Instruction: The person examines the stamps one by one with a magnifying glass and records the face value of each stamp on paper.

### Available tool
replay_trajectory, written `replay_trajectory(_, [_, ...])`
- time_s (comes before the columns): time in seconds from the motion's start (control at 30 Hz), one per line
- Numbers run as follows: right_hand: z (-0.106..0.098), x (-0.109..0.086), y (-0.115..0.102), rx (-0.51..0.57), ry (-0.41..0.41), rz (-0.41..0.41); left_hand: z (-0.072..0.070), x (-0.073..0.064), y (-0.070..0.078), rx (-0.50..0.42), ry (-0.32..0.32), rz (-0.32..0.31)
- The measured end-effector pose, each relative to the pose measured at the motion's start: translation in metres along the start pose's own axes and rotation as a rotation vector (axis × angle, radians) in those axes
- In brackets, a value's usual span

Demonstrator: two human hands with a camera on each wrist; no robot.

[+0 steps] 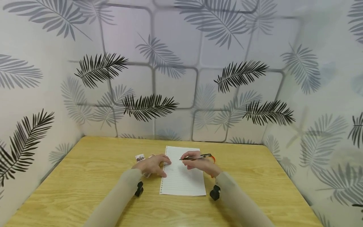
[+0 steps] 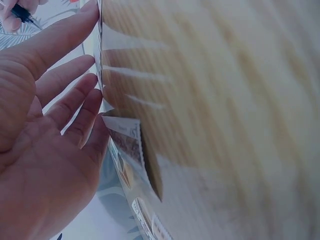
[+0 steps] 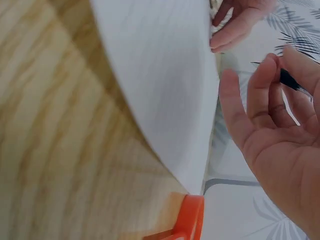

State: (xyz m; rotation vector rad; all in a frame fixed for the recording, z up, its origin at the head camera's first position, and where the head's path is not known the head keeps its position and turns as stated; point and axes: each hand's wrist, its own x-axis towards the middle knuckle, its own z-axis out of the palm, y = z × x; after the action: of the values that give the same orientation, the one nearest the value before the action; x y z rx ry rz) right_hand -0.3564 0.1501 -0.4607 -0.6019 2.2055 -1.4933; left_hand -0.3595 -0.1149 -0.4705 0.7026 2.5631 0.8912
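A sheet of lined loose-leaf paper (image 1: 182, 185) lies on the table, with holes down its left edge and faint handwriting near its left side. My right hand (image 1: 198, 162) pinches a dark pen (image 1: 206, 155) over the sheet's upper right, the tip pointing left. In the right wrist view the pen (image 3: 295, 84) sits between thumb and fingers. At the sheet's left edge, my left hand (image 1: 153, 164) rests with fingers spread and fairly straight. Small stamp-like printed pieces (image 1: 140, 157) lie by and partly beneath it; one printed piece (image 2: 127, 142) stands tilted near the little finger.
An orange curved object (image 1: 214, 159), perhaps a scissors handle, lies beside the sheet's right edge, mostly hidden behind my right hand. The wooden table (image 1: 85, 183) runs back to a wall (image 1: 175, 82) with leaf patterns. Dark devices are strapped at both wrists.
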Motion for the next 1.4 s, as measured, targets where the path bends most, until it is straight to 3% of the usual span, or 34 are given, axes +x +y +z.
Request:
replay_trajectory(0.17, [-0.006, -0.007, -0.004, 0.069, -0.106, -0.112, 0.0, 0.0, -0.001, 0.004, 0.003, -0.001])
replay_trajectory(0.3, [-0.009, -0.009, -0.003, 0.097, -0.102, -0.161, 0.0, -0.002, 0.001, 0.006, 0.005, 0.005])
replay_trajectory(0.6, [-0.012, -0.001, 0.008, 0.207, 0.026, -0.024, 0.002, -0.001, 0.0, 0.004, 0.006, 0.007])
replay_trajectory(0.8, [-0.016, 0.0, 0.013, 0.294, 0.067, -0.043, 0.002, 0.0, -0.001, 0.009, 0.013, 0.009])
replay_trajectory(1.17, [-0.03, -0.014, 0.016, 0.122, 0.084, -0.016, 0.003, -0.002, 0.001, -0.004, 0.01, 0.009])
replay_trajectory(1.4, [-0.043, -0.026, 0.02, 0.096, 0.092, 0.001, 0.004, -0.002, 0.001, 0.008, 0.014, 0.003])
